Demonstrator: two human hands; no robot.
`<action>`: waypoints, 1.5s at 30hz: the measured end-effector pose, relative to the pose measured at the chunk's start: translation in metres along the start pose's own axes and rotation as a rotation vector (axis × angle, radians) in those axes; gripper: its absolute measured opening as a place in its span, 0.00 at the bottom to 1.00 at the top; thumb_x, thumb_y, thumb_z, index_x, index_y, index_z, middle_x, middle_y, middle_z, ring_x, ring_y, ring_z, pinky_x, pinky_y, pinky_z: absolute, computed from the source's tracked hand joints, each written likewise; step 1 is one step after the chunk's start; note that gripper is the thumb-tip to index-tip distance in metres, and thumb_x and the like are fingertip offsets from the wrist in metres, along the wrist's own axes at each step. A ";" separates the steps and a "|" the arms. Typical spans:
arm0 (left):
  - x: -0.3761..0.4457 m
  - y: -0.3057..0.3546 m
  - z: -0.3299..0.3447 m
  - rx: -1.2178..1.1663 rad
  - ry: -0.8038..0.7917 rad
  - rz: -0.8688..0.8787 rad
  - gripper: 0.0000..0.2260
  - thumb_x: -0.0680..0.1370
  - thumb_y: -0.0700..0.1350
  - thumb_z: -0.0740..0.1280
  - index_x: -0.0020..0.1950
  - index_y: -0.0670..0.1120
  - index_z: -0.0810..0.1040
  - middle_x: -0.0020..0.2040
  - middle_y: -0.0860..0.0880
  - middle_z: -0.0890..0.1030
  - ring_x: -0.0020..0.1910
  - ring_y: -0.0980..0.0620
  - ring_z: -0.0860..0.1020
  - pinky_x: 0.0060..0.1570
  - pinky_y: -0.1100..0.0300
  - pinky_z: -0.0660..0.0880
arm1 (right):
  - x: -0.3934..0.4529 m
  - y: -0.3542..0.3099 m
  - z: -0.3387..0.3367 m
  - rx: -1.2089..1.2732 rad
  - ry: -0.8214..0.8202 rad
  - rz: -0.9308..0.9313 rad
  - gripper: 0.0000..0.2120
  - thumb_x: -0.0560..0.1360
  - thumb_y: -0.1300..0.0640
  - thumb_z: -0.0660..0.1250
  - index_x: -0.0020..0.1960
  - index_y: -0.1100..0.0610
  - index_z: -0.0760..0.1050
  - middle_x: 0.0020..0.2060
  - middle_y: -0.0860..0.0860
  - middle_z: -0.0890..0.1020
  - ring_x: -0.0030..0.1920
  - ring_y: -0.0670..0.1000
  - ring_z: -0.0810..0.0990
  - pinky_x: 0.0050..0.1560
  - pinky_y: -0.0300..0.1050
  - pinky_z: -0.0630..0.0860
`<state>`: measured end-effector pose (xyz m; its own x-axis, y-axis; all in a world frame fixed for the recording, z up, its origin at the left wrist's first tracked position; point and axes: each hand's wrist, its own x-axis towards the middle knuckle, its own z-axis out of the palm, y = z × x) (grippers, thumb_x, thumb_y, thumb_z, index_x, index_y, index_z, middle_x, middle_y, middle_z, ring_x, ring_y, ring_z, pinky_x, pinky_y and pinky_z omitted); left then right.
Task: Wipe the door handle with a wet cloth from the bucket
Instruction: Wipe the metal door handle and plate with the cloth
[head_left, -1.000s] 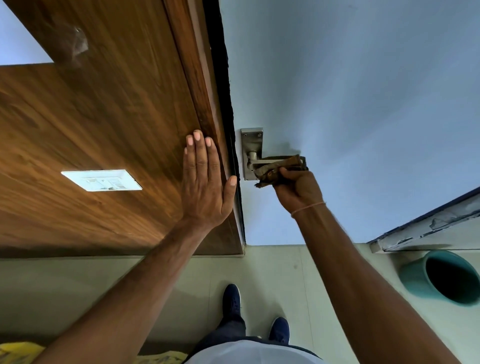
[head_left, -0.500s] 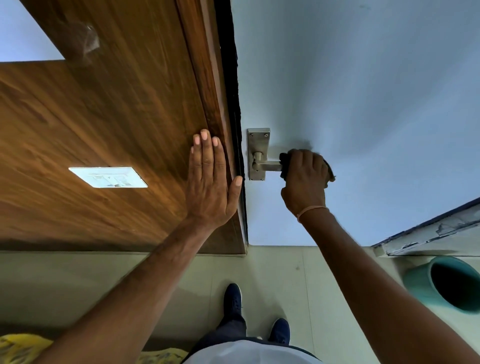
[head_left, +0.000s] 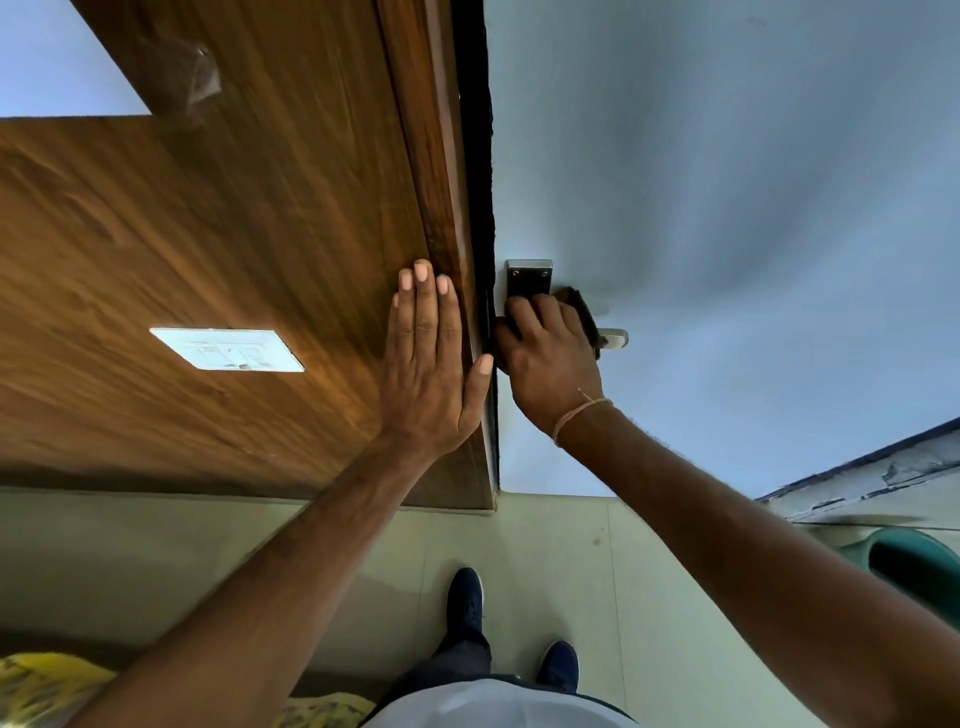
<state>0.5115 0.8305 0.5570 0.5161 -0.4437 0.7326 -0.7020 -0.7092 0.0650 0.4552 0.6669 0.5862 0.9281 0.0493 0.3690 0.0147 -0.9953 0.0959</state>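
The metal door handle (head_left: 614, 339) sticks out of a metal backplate (head_left: 529, 278) on the pale blue door (head_left: 727, 208). My right hand (head_left: 550, 358) is closed on a dark brown cloth (head_left: 581, 306) and presses it over the lever close to the backplate; only the lever's right tip shows. Most of the cloth is hidden under my fingers. My left hand (head_left: 431, 364) lies flat, fingers together, on the brown wooden panel (head_left: 234, 234) beside the door edge. The teal bucket (head_left: 914, 569) stands on the floor at the lower right, partly cut off.
A white switch plate (head_left: 228, 349) sits on the wooden panel left of my left hand. My dark shoes (head_left: 465, 597) stand on the pale tiled floor (head_left: 545, 561) under the handle. A yellow fabric (head_left: 47, 686) lies at the bottom left. A chipped blue-edged ledge (head_left: 872, 478) runs above the bucket.
My right hand has slid the cloth leftwards along the lever, from its outer end to the backplate, uncovering the lever's tip. The left hand stays flat on the wood.
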 end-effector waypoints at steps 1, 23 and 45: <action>0.000 0.000 0.000 -0.006 0.003 -0.001 0.34 0.89 0.57 0.50 0.89 0.38 0.48 0.89 0.37 0.50 0.91 0.41 0.45 0.89 0.41 0.54 | 0.002 0.001 0.002 -0.028 -0.010 -0.063 0.16 0.83 0.57 0.59 0.61 0.58 0.83 0.60 0.58 0.82 0.63 0.64 0.79 0.65 0.59 0.76; -0.003 -0.003 0.002 0.000 -0.021 -0.007 0.34 0.90 0.59 0.49 0.90 0.39 0.47 0.91 0.41 0.45 0.91 0.40 0.48 0.90 0.43 0.52 | -0.013 -0.004 0.005 -0.010 0.114 0.032 0.17 0.84 0.57 0.57 0.67 0.60 0.79 0.62 0.61 0.80 0.63 0.65 0.79 0.67 0.61 0.75; 0.000 0.008 0.001 -0.003 0.019 -0.045 0.35 0.89 0.58 0.47 0.88 0.35 0.52 0.87 0.31 0.58 0.91 0.39 0.47 0.89 0.40 0.54 | -0.041 0.034 0.005 1.574 0.482 1.216 0.21 0.77 0.71 0.69 0.66 0.55 0.76 0.53 0.45 0.89 0.49 0.61 0.90 0.38 0.56 0.87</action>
<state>0.5068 0.8242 0.5572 0.5377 -0.4012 0.7416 -0.6802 -0.7262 0.1003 0.4193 0.6307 0.5696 0.5573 -0.8065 -0.1974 0.0795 0.2885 -0.9542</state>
